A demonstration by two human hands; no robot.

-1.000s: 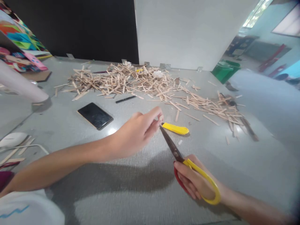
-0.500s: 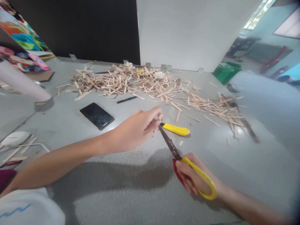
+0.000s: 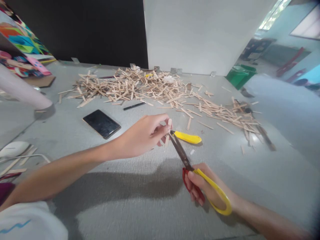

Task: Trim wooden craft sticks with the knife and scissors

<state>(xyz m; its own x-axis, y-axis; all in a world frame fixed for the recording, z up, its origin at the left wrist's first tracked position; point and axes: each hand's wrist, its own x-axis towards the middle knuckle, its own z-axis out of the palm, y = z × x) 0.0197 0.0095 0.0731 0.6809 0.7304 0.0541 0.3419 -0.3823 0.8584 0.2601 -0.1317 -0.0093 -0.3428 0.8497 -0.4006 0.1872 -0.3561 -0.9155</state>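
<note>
Between the fingertips of my left hand (image 3: pixel 147 135) is a short wooden craft stick (image 3: pixel 169 123), held nearly upright. My right hand (image 3: pixel 203 185) grips a pair of scissors (image 3: pixel 184 159) with one yellow and one red handle. Their dark blades point up and left, slightly parted, with the tips at the lower part of the stick. Just behind the tips, a yellow utility knife (image 3: pixel 188 137) lies on the grey table. A small pale scrap (image 3: pixel 192 151) rests in front of the knife.
A wide heap of wooden sticks (image 3: pixel 140 87) spreads along the back, trailing right. A phone (image 3: pixel 101 123) and a black pen (image 3: pixel 134 106) lie left of centre. A pale tube (image 3: pixel 25 88) stands at left. Black and white panels (image 3: pixel 200 36) rise behind; a green bin (image 3: pixel 240 76) is at right.
The stick now stands up above my left fingertips, where it was mostly hidden before. The scissors have opened slightly, their red handle swinging away from the yellow one.
</note>
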